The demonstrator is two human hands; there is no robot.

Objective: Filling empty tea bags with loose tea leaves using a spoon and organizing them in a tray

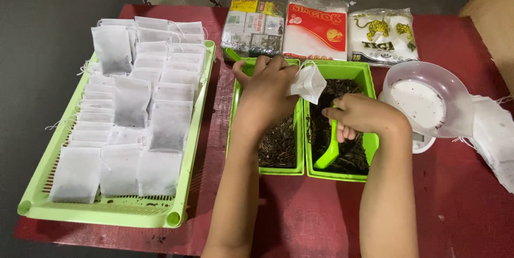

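Fingers on scoop, handle upward

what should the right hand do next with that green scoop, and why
Probably lift the green plastic scoop out of the right green tray and tip it into the small white filter bag. The right hand has the scoop down in the dark loose leaves, while the left hand holds the bag just above them, and it looks empty and ready.
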